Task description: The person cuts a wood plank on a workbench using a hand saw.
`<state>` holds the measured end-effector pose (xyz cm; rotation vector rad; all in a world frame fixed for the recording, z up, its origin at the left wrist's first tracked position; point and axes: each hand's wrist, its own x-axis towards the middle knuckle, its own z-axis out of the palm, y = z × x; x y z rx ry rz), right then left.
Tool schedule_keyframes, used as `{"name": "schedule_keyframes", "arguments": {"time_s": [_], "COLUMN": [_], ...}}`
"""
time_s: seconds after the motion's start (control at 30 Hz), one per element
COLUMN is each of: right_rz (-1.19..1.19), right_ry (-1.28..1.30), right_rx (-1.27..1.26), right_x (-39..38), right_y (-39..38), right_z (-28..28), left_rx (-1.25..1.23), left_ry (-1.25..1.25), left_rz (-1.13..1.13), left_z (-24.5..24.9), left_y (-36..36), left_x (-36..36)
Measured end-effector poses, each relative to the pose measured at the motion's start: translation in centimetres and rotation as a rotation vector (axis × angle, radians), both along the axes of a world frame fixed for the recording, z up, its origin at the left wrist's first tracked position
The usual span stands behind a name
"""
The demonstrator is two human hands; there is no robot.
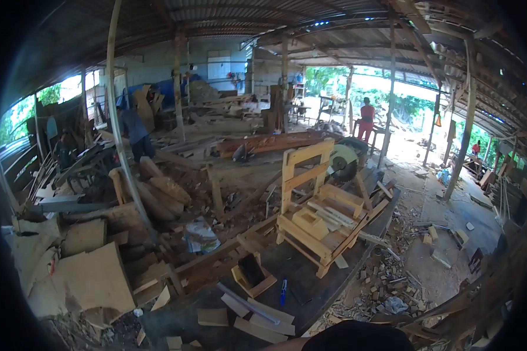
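Neither of my hands shows. At the bottom edge a dark rounded cloth shape (360,337), perhaps my sleeve, covers part of the dark workbench (181,319), and a strip of bare arm lies beside it. Nearest to it are several loose wood pieces (263,330) and a blue pen (283,292). Further up the bench sits a small wooden block frame (253,276) with a dark inside. A wooden chair-like frame (306,184) stands at the bench's far end, with wood strips and a small box-shaped piece on its slats.
A circular saw blade with a pale guard (341,159) is behind the chair-like frame. Offcuts (401,286) litter the floor at right. Large boards (93,281) and logs lie left. Posts (123,146) rise nearby. Persons (367,120) stand farther off.
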<state>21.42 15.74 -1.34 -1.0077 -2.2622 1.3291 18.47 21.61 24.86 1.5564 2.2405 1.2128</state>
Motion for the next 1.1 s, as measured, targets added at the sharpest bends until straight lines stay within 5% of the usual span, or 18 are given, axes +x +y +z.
{"name": "schedule_keyframes", "arguments": {"time_s": [0.07, 0.13, 0.27, 0.67, 0.77, 0.83, 0.9, 0.97, 1.1], "right_rz": [0.058, 0.092, -0.086, 0.079, -0.092, 0.171, 0.169, 0.011, -0.063], "right_ry": [0.045, 0.105, 0.213, 0.282, 0.437, -0.125, 0.002, 0.264, 0.036], "right_rx": [0.020, 0.330, -0.031, -0.266, -0.103, 0.005, -0.035, 0.386, 0.637], "right_x": [-0.3, -0.5, 0.4, 1.2, 1.2, 2.4, 2.9, 2.7, 2.2], "right_y": [-0.5, -0.1, -2.1, -1.9, -1.9, -0.7, -1.3, -1.6, -2.1], "right_z": [-0.4, -3.5, 6.0, 8.1, 6.7, 7.9, 12.4, 12.9, 6.4], "left_rx": [0.015, 0.025, 0.004, -0.307, -0.327, -0.337, -0.342, -0.347, -0.348], "left_ry": [0.014, 0.033, 0.077, 0.178, 0.182, 0.184, 0.187, 0.194, 0.219], "left_rz": [0.063, 0.144, 0.361, 0.803, 0.817, 0.817, 0.820, 0.825, 0.835], "left_z": [-1.5, -3.6, -8.7, -19.3, -19.4, -19.4, -19.7, -20.2, -21.4], "left_y": [-1.2, -2.8, -6.2, -12.4, -11.3, -10.8, -10.6, -10.5, -11.1], "left_x": [-1.6, -3.6, -8.6, -16.2, -15.7, -15.5, -15.2, -15.1, -15.1]}}
